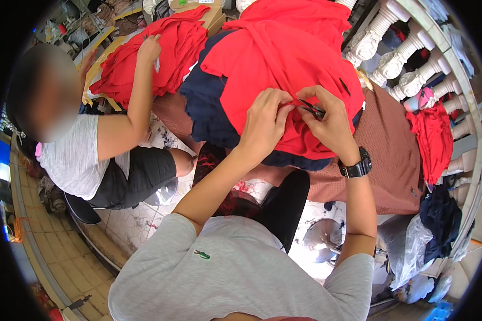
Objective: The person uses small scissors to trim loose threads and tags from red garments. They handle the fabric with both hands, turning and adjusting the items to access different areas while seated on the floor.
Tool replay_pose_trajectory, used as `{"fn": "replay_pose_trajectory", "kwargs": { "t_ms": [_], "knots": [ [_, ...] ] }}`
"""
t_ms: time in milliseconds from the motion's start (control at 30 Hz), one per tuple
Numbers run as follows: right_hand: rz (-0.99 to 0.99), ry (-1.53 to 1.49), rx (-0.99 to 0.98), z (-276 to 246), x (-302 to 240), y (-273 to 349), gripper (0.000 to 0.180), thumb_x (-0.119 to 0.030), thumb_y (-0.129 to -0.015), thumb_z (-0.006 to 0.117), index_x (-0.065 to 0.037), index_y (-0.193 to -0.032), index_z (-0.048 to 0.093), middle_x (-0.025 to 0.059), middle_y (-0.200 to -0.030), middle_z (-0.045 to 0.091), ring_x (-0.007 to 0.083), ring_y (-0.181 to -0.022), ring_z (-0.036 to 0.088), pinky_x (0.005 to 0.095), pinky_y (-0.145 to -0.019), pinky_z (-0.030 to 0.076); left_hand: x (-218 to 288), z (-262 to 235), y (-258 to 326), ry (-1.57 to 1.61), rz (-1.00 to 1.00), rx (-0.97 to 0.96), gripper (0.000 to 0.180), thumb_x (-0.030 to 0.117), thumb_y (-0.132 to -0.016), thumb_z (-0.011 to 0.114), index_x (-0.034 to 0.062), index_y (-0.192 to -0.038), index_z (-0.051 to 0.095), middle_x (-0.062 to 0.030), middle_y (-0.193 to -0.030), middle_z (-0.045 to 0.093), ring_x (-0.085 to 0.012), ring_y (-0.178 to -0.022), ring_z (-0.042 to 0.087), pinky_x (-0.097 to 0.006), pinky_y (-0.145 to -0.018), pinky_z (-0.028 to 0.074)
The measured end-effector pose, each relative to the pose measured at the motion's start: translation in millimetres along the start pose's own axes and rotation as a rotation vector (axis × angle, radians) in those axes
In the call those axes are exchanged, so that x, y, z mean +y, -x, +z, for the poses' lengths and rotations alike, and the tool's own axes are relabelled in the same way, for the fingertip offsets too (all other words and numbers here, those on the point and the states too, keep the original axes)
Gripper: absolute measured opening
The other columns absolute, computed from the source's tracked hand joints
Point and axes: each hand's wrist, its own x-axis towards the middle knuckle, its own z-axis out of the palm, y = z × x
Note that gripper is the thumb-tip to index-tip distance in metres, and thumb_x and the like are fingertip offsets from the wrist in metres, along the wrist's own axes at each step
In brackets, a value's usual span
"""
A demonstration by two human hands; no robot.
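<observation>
Red cloth (pixel 160 53) lies piled at the far left under another person's hand (pixel 149 49). Nearer the middle, the left hand (pixel 265 120) pinches a fold of the red garment (pixel 284 64) lying over navy fabric (pixel 209 107). Just beside it, the right hand (pixel 332 120) grips small dark snips (pixel 311 108) against that fold.

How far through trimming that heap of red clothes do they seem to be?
Hard to tell how much is done: the red garments lying apart at the right may be finished ones. In hand: the left hand pinches the top red garment while the right hand works small snips at it. Left: the navy garments beneath, and a co-worker's red pile.
</observation>
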Motion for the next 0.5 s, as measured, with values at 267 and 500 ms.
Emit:
{"fn": "replay_pose_trajectory", "kwargs": {
  "t_ms": [267,500],
  "knots": [
    [-0.131,0.191,0.003,3.2,-3.6,-6.6,0.024,0.004,-0.085,0.062,-0.002,-0.108,0.064,0.0122,-0.099,0.057,0.0349,-0.086,0.063,0.0418,-0.072,0.05,-9.6,-15.2,-10.6,0.361,-0.355,-0.133,0.003,0.003,-0.097,0.063,0.0001,-0.095,0.062,-0.0032,-0.08,0.064,-0.0115,-0.068,0.06,-0.026,-0.063,0.051],
    [-0.085,0.187,0.009,12.4,-2.6,-9.3,0.017,0.001,-0.088,0.063,-0.001,-0.105,0.063,0.0136,-0.099,0.055,0.0362,-0.086,0.061,0.0425,-0.072,0.049,-8.3,-11.3,-7.6,0.526,-0.378,-0.071,0.007,0.006,-0.1,0.062,-0.0006,-0.1,0.06,-0.0039,-0.088,0.064,-0.0067,-0.069,0.057,-0.021,-0.062,0.048]
  ]
}}
